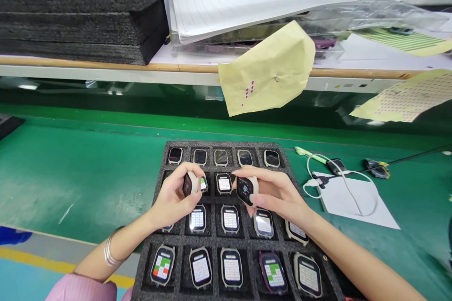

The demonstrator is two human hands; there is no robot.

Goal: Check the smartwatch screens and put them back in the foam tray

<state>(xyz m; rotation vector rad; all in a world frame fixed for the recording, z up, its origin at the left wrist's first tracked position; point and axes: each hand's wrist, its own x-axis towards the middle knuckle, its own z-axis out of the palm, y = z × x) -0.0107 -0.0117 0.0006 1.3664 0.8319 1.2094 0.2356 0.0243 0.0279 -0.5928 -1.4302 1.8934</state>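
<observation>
A black foam tray [176,240] lies on the green mat and holds several smartwatch bodies in its pockets. Most screens are lit with white tables; the far row is dark. My left hand [174,197] is closed round one watch body [190,183], held above the tray's second row. My right hand [275,195] pinches another watch body [245,190] with a dark screen, just right of the first. Both hands hover over the tray's middle, close together.
A white sheet [353,202] with a white cable [335,169] lies right of the tray. Yellow sticker sheets [268,70] hang from the shelf edge behind. Stacked black foam [81,9] and papers [233,2] sit on that shelf. A person in blue stands beyond.
</observation>
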